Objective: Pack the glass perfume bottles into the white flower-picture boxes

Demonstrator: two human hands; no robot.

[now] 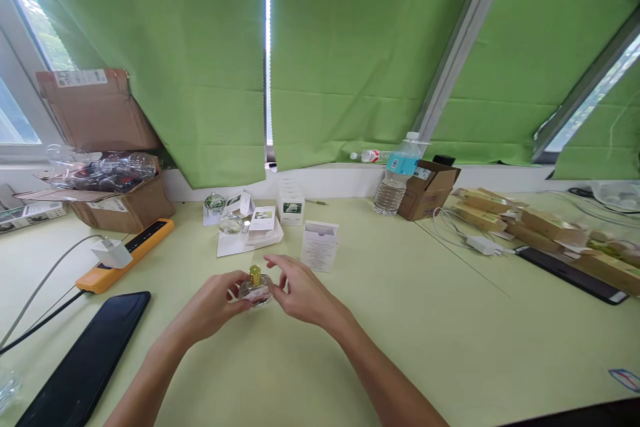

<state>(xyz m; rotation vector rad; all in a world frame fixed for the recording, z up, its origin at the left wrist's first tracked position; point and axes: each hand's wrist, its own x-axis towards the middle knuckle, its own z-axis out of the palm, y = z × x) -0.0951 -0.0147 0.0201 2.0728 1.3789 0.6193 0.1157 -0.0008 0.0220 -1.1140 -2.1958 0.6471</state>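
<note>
A small clear glass perfume bottle (256,292) with a gold-coloured neck (255,273) stands upright low over the table in front of me. My left hand (216,303) is closed on its left side, thumb in front and fingers partly hidden behind. My right hand (303,290) is at the bottle's right side, its thumb close to the glass and its fingers apart, the index stretched out near the gold neck. Whether the right thumb touches the glass I cannot tell. Just beyond stands an open white carton (320,247) with printed text.
Behind are white cartons (291,209), leaflets (263,219) and a round glass bottle (215,202). To the left are an orange power strip (145,243), a black tablet-like device (85,360) and a cardboard box (120,207). A water bottle (395,180) and brown boxes (550,227) stand right.
</note>
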